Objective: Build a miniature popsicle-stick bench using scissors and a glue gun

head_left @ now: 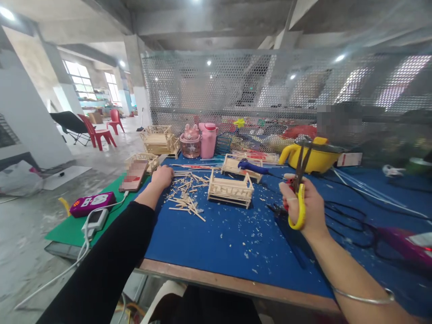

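My right hand (305,204) is raised over the right side of the blue table and closed around a pair of scissors (300,184). Their dark blades point upward, and a yellow handle loop shows below. At the far left of the table, my left hand (162,177) rests low with its fingers curled together, beside loose thin wooden sticks (185,202). Whatever its fingertips hold is hidden. Between my hands stands a small wooden stick frame with railings (230,191), touched by neither hand. Behind it lies another such wooden piece (241,166), with a blue-handled tool (253,167) across it.
More wooden stick models (158,139) stand at the back left, near a pink bottle (208,140). A phone (135,175) and a purple box (92,204) lie on a green mat. A yellow pot (313,157) and black cables (351,216) occupy the right. Perforated mesh rises behind.
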`<action>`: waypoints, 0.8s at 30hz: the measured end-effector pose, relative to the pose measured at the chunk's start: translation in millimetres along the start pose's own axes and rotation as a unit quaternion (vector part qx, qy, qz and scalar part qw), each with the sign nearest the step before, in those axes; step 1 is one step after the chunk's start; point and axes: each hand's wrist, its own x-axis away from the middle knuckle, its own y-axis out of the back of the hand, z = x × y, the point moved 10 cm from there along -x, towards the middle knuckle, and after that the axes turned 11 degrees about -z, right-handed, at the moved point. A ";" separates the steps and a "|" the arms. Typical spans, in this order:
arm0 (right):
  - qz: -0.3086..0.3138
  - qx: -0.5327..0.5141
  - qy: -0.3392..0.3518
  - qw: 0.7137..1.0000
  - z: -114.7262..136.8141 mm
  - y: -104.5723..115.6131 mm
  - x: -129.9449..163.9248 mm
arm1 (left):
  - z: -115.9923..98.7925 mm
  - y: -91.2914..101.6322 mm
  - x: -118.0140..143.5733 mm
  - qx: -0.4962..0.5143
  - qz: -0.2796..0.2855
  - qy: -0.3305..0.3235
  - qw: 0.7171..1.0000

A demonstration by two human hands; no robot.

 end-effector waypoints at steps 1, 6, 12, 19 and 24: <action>0.006 0.006 0.007 1.000 1.2 -1.5 1.7 | -1.3 2.4 0.2 0.007 -0.003 -0.003 1.000; 0.026 0.034 0.031 0.999 4.6 -6.3 8.0 | -19.0 22.5 3.3 0.064 -0.023 -0.033 0.997; 0.027 0.033 0.050 0.998 2.9 -6.7 8.7 | -38.4 19.5 13.3 0.095 -0.002 -0.066 0.993; 0.021 0.037 0.052 0.998 3.3 -4.1 9.5 | -43.8 9.7 20.9 0.074 0.024 -0.083 0.994; 0.019 0.045 0.063 0.997 11.2 -2.2 12.4 | -61.0 -4.7 33.8 0.106 0.112 -0.116 0.981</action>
